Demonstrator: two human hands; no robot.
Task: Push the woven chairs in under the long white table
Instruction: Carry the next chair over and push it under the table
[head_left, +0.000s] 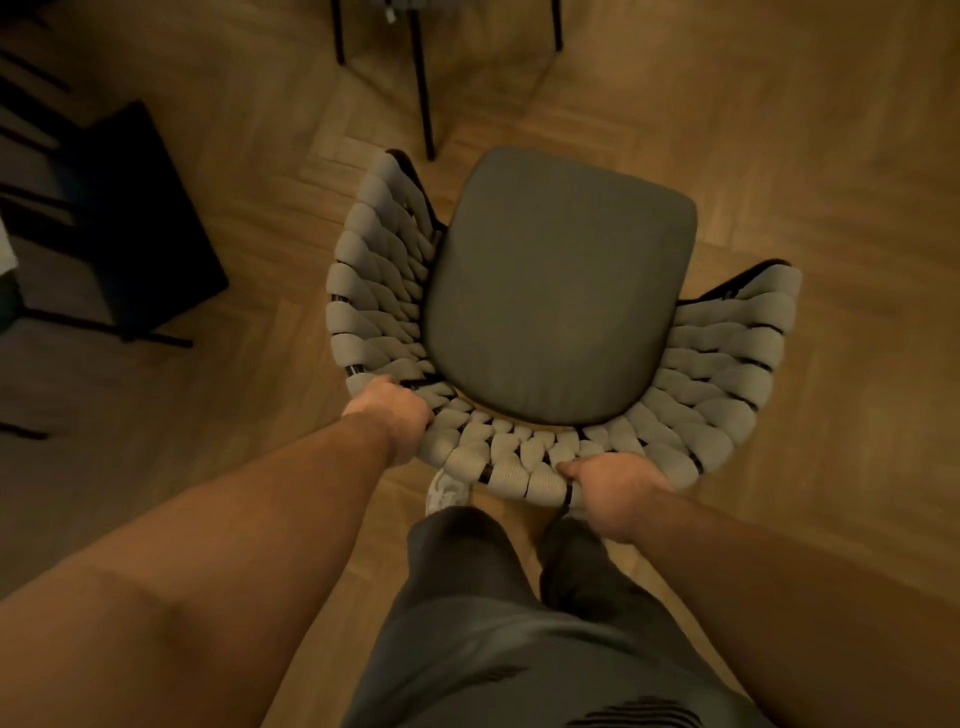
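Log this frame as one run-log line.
left grip: holds woven chair back rim | right grip: holds same rim | chair: upright on wood floor

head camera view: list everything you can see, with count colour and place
woven chair: 1, pale grey rope on a black frame, centre, standing on the floor
cushion: 1, dark grey, on the chair's seat
black seat: 1, black, left edge, partly cut off
black legs: 3 visible, thin, top centre, the piece they belong to is out of view
floor: 1, brown wood parquet, all around
shoe: 1, pale, under the chair's near rim
trousers: 1 pair, dark grey, bottom centre
left hand: 1, grips the chair's back rim on its left
right hand: 1, grips the back rim nearer the middle
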